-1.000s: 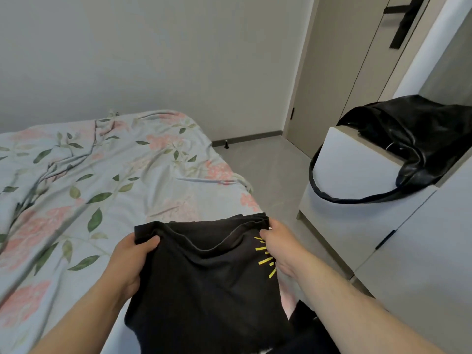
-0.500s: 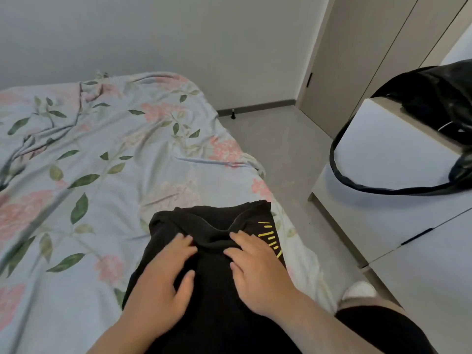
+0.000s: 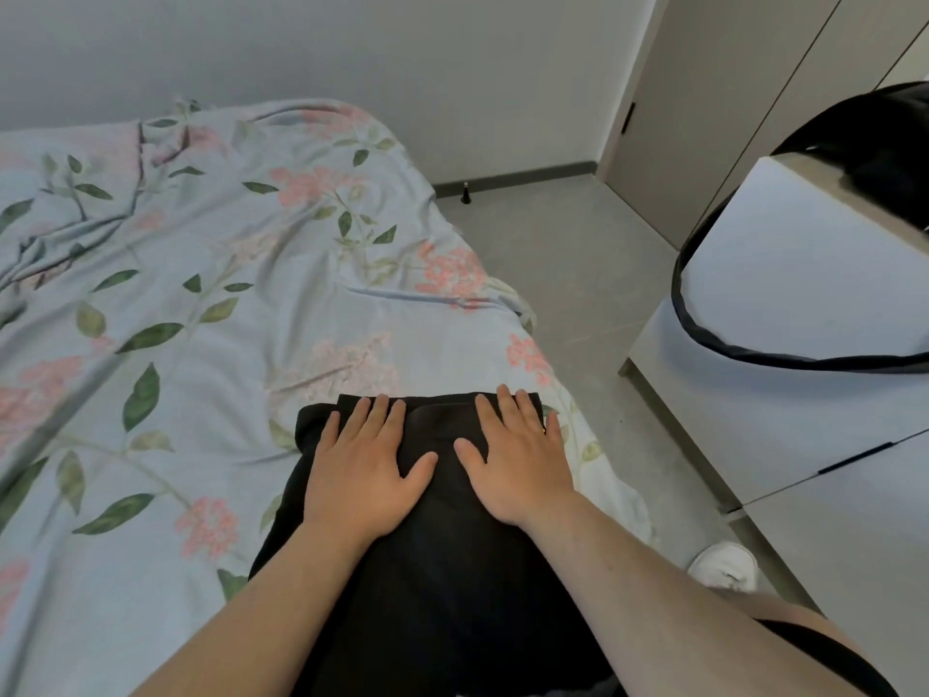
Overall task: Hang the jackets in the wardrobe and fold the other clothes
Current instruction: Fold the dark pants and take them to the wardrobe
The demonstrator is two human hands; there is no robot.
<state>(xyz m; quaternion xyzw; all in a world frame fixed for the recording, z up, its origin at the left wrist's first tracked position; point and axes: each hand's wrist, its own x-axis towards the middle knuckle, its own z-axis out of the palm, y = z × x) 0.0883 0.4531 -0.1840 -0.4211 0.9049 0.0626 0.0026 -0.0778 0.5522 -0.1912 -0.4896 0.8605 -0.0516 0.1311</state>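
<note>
- On the near right part of the bed point(image 3: 201, 344), close to its edge, a black garment point(image 3: 442, 570) lies spread flat over the floral cover, its far edge forming a straight fold line and its near part running out of view at the bottom.
- Both hands lie palm-down on that garment, side by side and a little apart, gripping nothing.
- The left hand point(image 3: 364, 475) is fully spread, fingers straight and pointing away from the person, thumb angled out toward the other hand; its fingertips reach just short of the far fold.
- The right hand point(image 3: 520, 470) is spread flat the same way, fingertips touching the far edge of the cloth, little finger near the garment's right corner.
- Both bare forearms cross the garment from the bottom of the view.
- The bed's cover is pale blue with pink blossoms and green leaves, and it is creased across the middle.
- Right of the bed runs a grey floor point(image 3: 578, 274), with a small dark doorstop point(image 3: 466, 193) by the skirting of the wall.
- A white shoe point(image 3: 724, 570) stands on the floor near the person's right leg.
- Further right stands a white cabinet point(image 3: 784, 274); a black bag point(image 3: 885, 158) sits on top of it, and the bag's strap point(image 3: 729, 347) loops down over the cabinet's front.
- Beige wardrobe doors point(image 3: 729, 93) fill the far right corner.
</note>
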